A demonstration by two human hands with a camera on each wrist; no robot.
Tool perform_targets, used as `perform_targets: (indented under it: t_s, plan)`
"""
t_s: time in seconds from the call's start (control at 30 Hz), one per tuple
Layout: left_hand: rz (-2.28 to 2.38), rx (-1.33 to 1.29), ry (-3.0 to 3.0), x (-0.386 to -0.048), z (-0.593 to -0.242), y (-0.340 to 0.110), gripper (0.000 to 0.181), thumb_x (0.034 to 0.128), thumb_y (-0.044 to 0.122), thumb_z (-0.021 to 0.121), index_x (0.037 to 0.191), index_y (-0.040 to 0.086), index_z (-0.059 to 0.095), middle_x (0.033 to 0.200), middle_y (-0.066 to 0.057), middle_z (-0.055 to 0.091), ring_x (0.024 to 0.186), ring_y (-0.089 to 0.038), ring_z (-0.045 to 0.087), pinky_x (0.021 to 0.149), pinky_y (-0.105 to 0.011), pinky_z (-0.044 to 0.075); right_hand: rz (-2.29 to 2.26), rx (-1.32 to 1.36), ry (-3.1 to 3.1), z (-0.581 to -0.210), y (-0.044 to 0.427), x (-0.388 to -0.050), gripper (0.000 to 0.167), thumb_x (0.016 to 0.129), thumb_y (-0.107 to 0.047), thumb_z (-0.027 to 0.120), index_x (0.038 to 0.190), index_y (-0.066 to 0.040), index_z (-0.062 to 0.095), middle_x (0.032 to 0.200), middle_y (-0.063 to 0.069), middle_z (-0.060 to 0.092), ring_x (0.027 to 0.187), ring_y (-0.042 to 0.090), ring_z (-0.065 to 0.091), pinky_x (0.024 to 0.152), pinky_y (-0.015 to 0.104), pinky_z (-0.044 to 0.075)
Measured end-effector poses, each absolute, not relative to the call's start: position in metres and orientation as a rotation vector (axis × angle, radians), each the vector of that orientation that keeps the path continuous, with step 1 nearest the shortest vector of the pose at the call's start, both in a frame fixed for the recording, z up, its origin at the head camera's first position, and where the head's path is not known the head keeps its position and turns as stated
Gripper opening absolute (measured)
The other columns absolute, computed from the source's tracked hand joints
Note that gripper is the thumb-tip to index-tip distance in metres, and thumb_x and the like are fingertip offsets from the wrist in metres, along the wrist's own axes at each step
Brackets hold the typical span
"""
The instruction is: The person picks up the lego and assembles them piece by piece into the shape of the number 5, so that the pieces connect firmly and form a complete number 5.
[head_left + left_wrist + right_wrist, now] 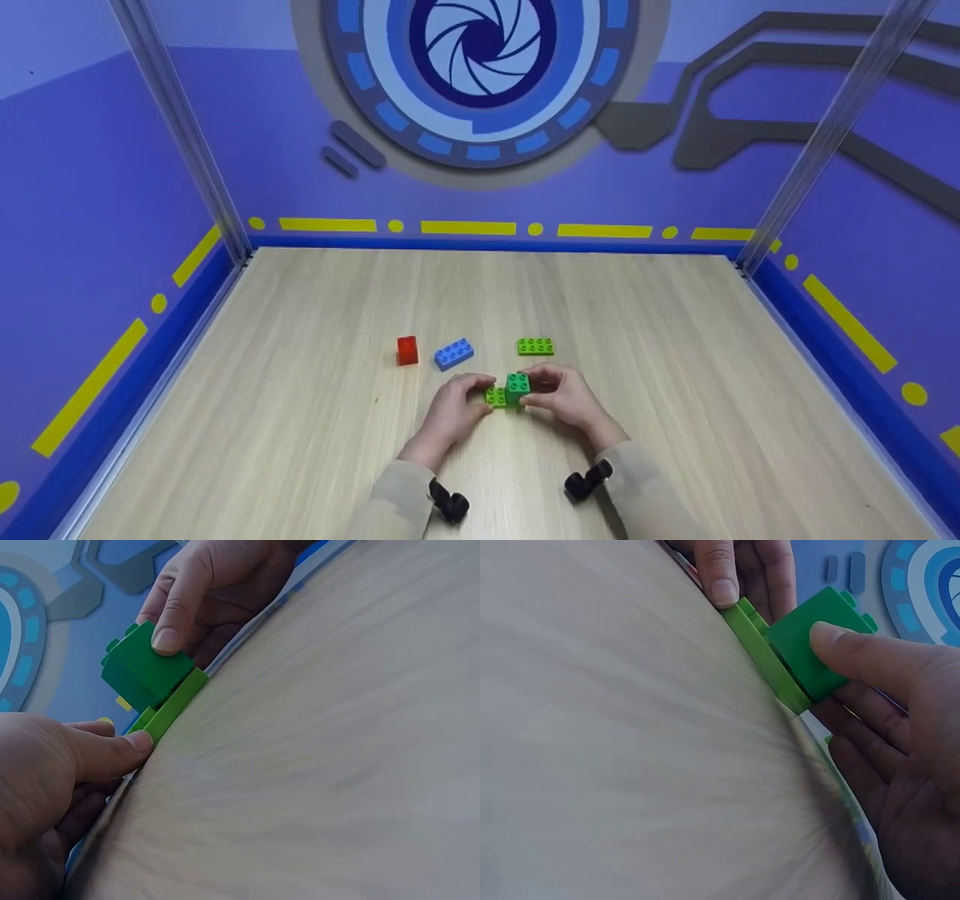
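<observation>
The left hand (452, 409) pinches the left end of a flat light green brick (495, 397) lying on the table. A taller dark green brick (517, 387) is pinched by the right hand (568, 397) at the right part of that flat brick. In the left wrist view the dark green brick (142, 667) sits slightly tilted over the light green brick (178, 703), a thin dark gap between them. The right wrist view shows the right thumb on the side of the dark green brick (810, 641), and the left thumb at the far end of the light green brick (765, 660).
Beyond the hands lie a red brick (407, 350), a blue brick (454, 354) and a second flat light green brick (535, 346) on the wooden table (315, 322). Printed purple walls (255, 150) stand at the back and both sides.
</observation>
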State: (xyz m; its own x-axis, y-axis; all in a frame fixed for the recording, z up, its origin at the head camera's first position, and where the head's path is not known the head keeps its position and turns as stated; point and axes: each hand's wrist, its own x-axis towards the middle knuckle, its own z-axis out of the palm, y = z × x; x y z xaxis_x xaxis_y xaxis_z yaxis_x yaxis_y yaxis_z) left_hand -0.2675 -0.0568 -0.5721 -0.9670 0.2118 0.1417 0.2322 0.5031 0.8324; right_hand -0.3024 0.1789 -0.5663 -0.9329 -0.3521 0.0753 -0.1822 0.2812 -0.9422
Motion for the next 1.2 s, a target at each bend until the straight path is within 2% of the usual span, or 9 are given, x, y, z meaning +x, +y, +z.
perform_targets:
  t_s: [0.33, 0.73, 1.2]
  plan:
    - [-1.494, -0.408, -2.716, -0.2668, -0.573, -0.0564, 0.04, 0.0885, 0.005, 0.078, 0.128, 0.01, 0.07, 0.13, -0.008, 0.07, 0.128, -0.029, 0.061, 0.114, -0.05, 0.047, -1.738, -0.561, 2.387, -0.5681, 0.1813, -0.3044, 0.037, 0.08, -0.003, 0.085, 0.114, 0.003, 0.073, 0.116, 0.02, 0.076, 0.102, 0.013, 0.073, 0.097, 0.025, 0.058]
    - [-1.502, -0.411, -2.692, -0.2674, -0.5746, -0.0571, 0.04, 0.0878, 0.005, 0.078, 0.127, 0.009, 0.07, 0.129, -0.009, 0.07, 0.127, -0.03, 0.061, 0.114, -0.051, 0.047, -1.706, -0.559, 2.411, -0.5692, 0.1808, -0.3038, 0.037, 0.078, -0.004, 0.086, 0.113, 0.001, 0.074, 0.113, 0.019, 0.076, 0.105, 0.025, 0.073, 0.097, 0.027, 0.059]
    - [-1.462, -0.421, -2.698, -0.2671, -0.5725, -0.0559, 0.04, 0.0876, 0.005, 0.078, 0.127, 0.008, 0.07, 0.128, -0.009, 0.071, 0.126, -0.031, 0.062, 0.113, -0.05, 0.048, -1.707, -0.544, 2.419, -0.5704, 0.1811, -0.3051, 0.037, 0.079, -0.006, 0.087, 0.113, 0.002, 0.073, 0.113, 0.018, 0.077, 0.1, 0.011, 0.073, 0.093, 0.02, 0.058]
